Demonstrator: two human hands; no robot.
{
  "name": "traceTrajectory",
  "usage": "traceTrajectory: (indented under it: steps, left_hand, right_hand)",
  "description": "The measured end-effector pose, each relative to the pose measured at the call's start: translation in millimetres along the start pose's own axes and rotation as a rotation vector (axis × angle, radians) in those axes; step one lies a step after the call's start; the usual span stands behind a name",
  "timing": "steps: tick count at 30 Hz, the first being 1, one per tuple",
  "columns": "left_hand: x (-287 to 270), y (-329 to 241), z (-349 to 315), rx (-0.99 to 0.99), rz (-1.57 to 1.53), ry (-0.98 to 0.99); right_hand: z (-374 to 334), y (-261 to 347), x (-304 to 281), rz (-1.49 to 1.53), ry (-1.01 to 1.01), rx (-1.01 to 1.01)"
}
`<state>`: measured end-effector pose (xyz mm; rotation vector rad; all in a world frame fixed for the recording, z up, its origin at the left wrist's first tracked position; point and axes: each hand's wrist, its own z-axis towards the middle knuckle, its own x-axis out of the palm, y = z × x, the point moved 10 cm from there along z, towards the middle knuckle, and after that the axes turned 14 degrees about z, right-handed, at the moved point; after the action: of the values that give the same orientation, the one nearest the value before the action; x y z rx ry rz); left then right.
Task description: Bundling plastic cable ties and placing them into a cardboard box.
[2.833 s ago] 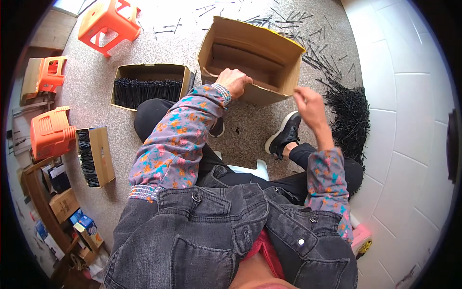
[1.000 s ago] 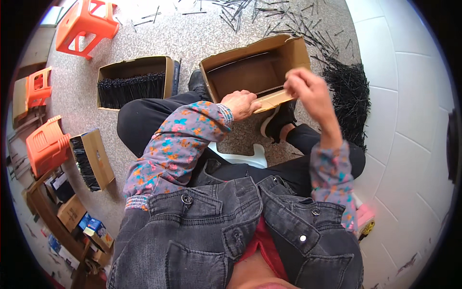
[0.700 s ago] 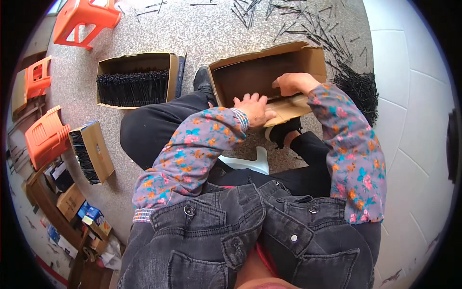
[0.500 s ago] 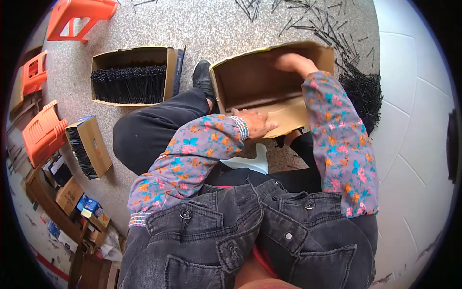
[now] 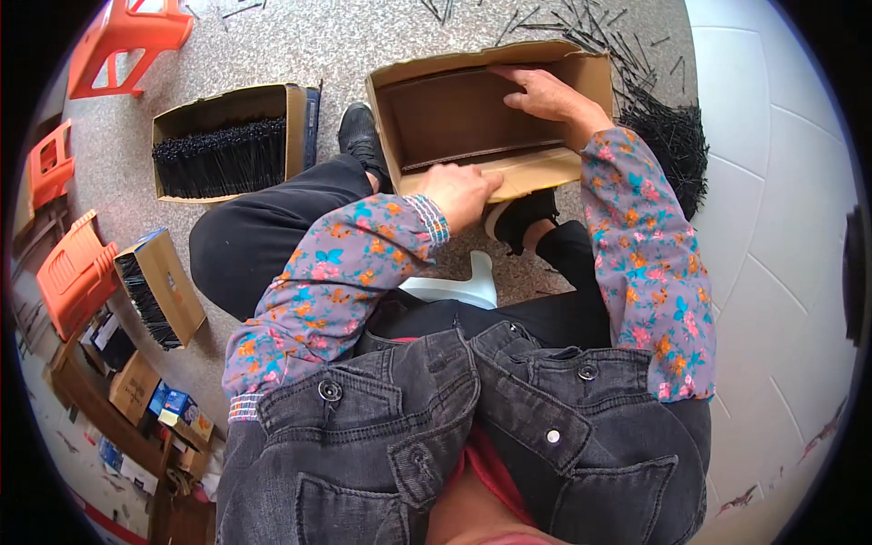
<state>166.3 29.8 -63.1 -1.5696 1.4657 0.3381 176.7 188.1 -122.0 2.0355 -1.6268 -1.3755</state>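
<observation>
At nine o'clock we see an orange stool (image 5: 77,277), then a small box (image 5: 179,282) of black sticks. At ten o'clock a bigger box (image 5: 295,132) holds a dense row of sticks (image 5: 222,156), near our knee.

The carton (image 5: 427,113) sits between twelve and one o'clock, its mouth turned up and tilted toward us. Our left hand (image 5: 457,193) curls over its near rim; we cannot tell whether it grips or only rests. Our right hand (image 5: 545,95), well apart from the left, is spread inside toward the far wall, thumb away from the fingers; we cannot tell if the fingertips touch.

We judge the carton light, dry and not slippery, stiff at its corners but likely to bow mid-wall. We would hold the near rim and a far corner, sparing the worn edges.

At one o'clock loose sticks (image 5: 633,65) lie scattered; at two, we find a thick pile (image 5: 665,150).
</observation>
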Motion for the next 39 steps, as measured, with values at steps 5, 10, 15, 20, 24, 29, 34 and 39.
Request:
traceTrajectory:
  steps: [5,10,15,20,24,29,34,39]
  left_hand:
    - [-25,27,-2,-0.096,0.195,0.018]
    - [-54,40,-30,-0.062,0.326,-0.267]
    - [-81,24,-82,0.061,0.07,-0.794]
    - [-18,50,-107,-0.492,-1.103,-0.589]
    - [39,40,-84,-0.829,-1.816,-0.268]
    - [59,48,-27,-0.622,-1.934,-0.161]
    - [59,41,-16,-0.607,-1.937,-0.164]
    - [55,45,-20,-0.661,-1.976,-0.259]
  right_hand:
    - [-28,1,-8,0.067,-0.001,-0.02]
    - [-81,9,47,0.16,0.323,0.134]
    - [-94,22,74,0.165,0.282,0.159]
    - [-86,34,78,0.116,0.261,0.038]
    - [-78,59,82,0.116,0.352,0.083]
    - [-42,57,79,0.11,0.337,0.091]
    - [16,3,77,-0.055,0.237,0.073]
    - [42,-32,12,0.152,-0.015,0.026]
